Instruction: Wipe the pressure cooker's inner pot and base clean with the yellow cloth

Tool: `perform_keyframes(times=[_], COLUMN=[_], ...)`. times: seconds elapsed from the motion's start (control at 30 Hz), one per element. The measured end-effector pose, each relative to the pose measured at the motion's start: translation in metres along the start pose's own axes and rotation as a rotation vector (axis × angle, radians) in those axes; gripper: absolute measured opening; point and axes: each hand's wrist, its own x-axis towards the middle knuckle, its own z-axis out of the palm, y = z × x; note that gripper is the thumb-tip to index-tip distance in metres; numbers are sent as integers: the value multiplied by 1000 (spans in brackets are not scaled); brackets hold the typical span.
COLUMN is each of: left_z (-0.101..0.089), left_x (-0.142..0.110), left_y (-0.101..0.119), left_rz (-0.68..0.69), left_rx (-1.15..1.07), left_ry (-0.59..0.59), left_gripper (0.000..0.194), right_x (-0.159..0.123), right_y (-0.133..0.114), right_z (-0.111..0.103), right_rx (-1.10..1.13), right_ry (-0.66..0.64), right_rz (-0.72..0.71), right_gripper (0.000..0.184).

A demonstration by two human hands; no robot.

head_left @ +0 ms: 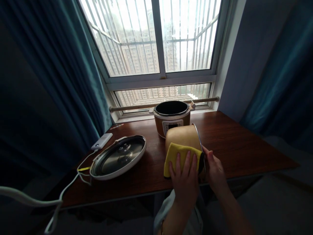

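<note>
A gold-coloured inner pot (182, 135) is tipped on its side above the table's front edge, its metal rim turned to the right. My right hand (216, 171) grips that rim, some of its fingers hidden inside the pot. Against the pot's outer wall, my left hand (184, 174) holds a yellow cloth (174, 151) with dark edging, fingers spread over it. Just behind the pot stands a rice cooker body (160, 125) without a lid, its control panel partly covered by the pot.
A round lid (124, 153) with a white rim lies on the left of the wooden table (234, 140). Behind it is a white power strip (102, 142), whose cable (69, 184) runs off the left side. A window (137, 39) and blue curtains (73, 65) stand beyond.
</note>
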Motion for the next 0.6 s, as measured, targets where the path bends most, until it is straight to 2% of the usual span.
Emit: perform_keyframes(times=[0.17,0.37,0.5,0.6], left_z=[2,4,4,2], left_x=[-1,7,6,6], left_y=[4,3,4,6], left_rz=[-30,-84,-77,-77], left_rx=[6,-2,7,5], left_ry=[13,18,41,66], left_gripper=[50,49,46,45], right_x=[-10,-29,-34,-34], right_y=[7,30,46,48], right_z=[-17,-38,-41,-39], right_rx=[-133,-282,-202,-102], right_ry=[46,-32,-32,-47], right_rz=[-18,23,64,78], right_gripper=[47,40,39,37])
